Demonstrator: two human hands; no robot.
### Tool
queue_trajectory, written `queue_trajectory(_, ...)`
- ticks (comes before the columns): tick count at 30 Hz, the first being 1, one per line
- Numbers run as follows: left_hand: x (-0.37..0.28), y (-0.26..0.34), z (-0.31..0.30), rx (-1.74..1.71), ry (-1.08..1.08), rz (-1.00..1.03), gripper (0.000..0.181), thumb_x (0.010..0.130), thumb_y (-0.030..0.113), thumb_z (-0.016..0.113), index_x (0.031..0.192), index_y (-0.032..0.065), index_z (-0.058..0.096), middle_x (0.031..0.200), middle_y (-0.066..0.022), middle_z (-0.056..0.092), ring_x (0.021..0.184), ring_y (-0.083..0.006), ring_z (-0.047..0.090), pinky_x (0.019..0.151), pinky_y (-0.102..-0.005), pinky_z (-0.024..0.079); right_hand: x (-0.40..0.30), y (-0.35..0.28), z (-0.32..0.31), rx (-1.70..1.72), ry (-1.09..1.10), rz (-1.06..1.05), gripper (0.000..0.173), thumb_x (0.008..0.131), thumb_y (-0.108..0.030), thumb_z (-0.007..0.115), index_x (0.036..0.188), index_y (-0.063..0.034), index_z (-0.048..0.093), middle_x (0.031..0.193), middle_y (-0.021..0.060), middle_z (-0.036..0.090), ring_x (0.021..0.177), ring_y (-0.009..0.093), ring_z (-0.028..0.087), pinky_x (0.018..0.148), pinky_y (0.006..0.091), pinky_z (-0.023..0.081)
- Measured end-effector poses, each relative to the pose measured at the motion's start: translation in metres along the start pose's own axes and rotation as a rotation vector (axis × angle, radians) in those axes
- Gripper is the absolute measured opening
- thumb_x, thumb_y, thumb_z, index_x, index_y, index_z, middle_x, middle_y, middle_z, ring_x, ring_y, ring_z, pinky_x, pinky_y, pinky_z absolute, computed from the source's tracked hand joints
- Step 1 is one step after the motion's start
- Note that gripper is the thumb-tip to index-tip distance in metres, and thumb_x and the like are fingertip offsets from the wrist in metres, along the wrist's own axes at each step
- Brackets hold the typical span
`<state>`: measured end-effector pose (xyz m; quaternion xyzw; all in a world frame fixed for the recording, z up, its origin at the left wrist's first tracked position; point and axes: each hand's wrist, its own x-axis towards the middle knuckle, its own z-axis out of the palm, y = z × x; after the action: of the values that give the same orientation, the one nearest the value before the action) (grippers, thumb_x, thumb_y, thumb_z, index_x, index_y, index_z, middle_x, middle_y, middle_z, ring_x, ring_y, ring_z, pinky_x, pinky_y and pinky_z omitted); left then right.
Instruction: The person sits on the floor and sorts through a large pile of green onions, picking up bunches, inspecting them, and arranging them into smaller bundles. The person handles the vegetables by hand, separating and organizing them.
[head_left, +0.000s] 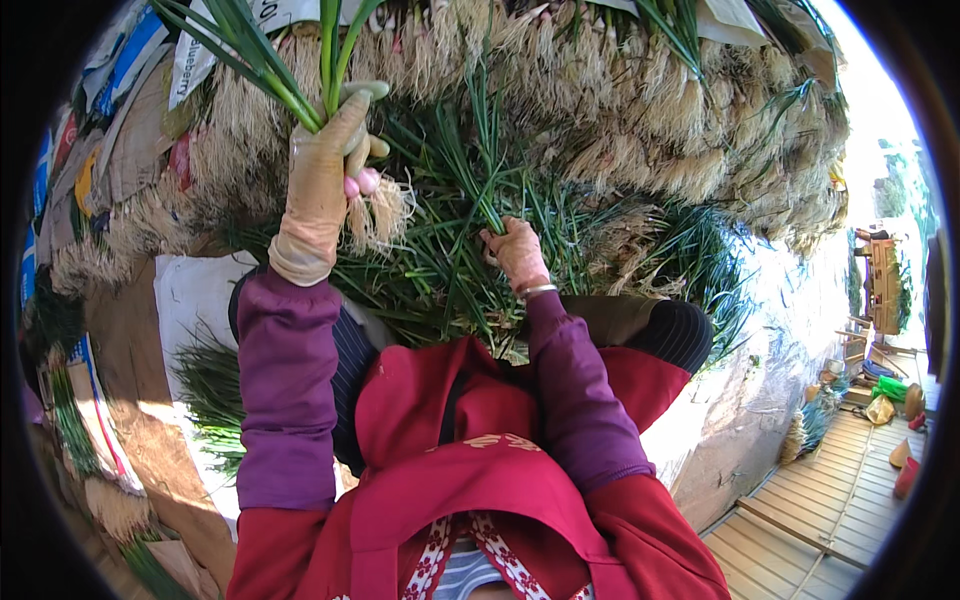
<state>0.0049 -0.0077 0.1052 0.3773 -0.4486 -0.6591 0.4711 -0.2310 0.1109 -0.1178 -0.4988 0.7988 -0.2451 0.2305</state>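
Observation:
My left hand (330, 157), in a pale rubber glove, grips a few green garlic plants (300, 101). Their flat leaves point away from me, and pinkish bulbs with pale roots (379, 217) hang below the fingers. Bare and wearing a bracelet, my right hand (516, 251) is closed around the lower part of a thin bunch of green leaves (487, 180). What its fingers cover at the lower end is hidden. Under and around both hands spreads a loose heap of cut or stripped leaves (435, 270), lying between my knees.
A tall stack of green garlic (637, 127), roots facing me, curves around the far side. Printed sacks (135, 52) cover its left part. More leaves (214, 397) lie on a white sheet (199, 300) by my left leg. At far right stand a loaded wooden cart (885, 289) and a red container (906, 478).

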Motion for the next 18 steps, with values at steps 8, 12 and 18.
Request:
queue_trajectory(8,0.005,-0.034,-0.039,0.502,-0.11,0.164,0.068,0.088,0.04,0.06,0.14,0.0025,0.039,0.117,-0.0094,0.041,0.101,-0.0171,0.048,0.079,-0.025,0.046,-0.064,-0.006,-0.263,0.583,0.368,-0.014,0.023,0.089,-0.006,0.063,0.11,-0.0031,0.057,0.084,0.0,0.06,0.061,0.007,0.049,0.054,0.0209,0.039)
queue_trajectory(12,0.017,-0.038,-0.039,0.149,0.067,-0.069,0.045,0.098,0.026,0.05,0.134,-0.0004,0.046,0.115,-0.0099,0.051,0.099,-0.0181,0.056,0.079,-0.0248,0.049,-0.127,0.069,-0.365,0.608,0.819,0.119,0.022,0.093,-0.019,0.06,0.111,-0.006,0.062,0.08,-0.0025,0.057,0.062,0.004,0.045,0.053,0.0194,0.036)
queue_trajectory(18,0.024,-0.043,0.008,-0.065,-0.139,-0.015,0.039,0.099,0.028,0.05,0.131,0.0072,0.05,0.076,-0.0001,0.046,0.056,-0.0072,0.04,0.052,-0.0194,0.035,-0.219,0.339,-0.392,-0.502,0.557,0.754,0.038,0.093,-0.039,0.055,0.111,-0.0058,0.06,0.091,0.013,0.061,0.082,0.026,0.057,0.071,0.0365,0.044)
